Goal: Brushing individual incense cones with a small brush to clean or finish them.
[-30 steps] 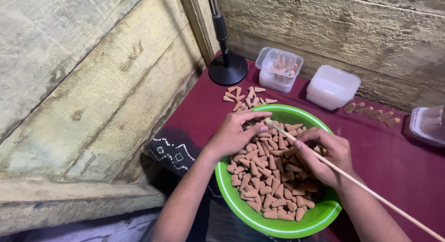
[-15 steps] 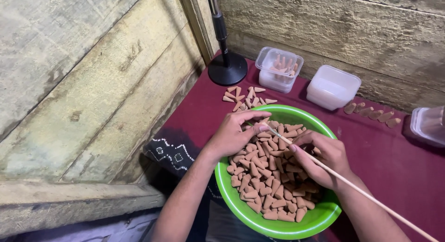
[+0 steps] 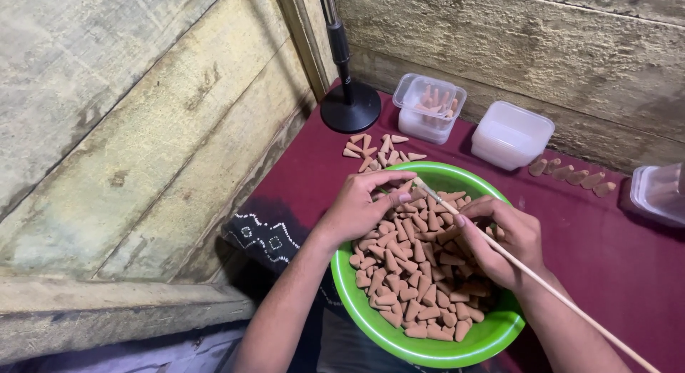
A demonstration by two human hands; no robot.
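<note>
The person works over a round green plastic bowl (image 3: 428,348) filled with small brown clay-coloured cones (image 3: 414,273). The bowl sits at the near edge of a dark red cloth-covered surface (image 3: 614,266), partly overhanging it toward the person.

The left hand (image 3: 360,209) lies over the far-left part of the cone heap, fingers curled, thumb and forefinger pressed together on one cone at the tip of a thin, pale wooden stick (image 3: 528,273). The right hand (image 3: 499,237) rests on the right side of the heap, fingers closed around the stick partway along its length.

The stick's long axis runs diagonally: its tip points toward the far-left rim of the bowl, at the left fingertips, and its tail extends past the right wrist toward the near-right corner of the view. It lies at a shallow angle above the cones.

Judged step: a single cone is being met with the stick tip. The next move appears to call for steady alignment of tip and cone, with the stick kept along its current axis.

Near the far edge stand a black round stand base (image 3: 349,107), a clear plastic box holding cones (image 3: 428,109) and a white translucent box (image 3: 510,134). Loose cones (image 3: 374,150) lie between the stand base and the bowl.
</note>
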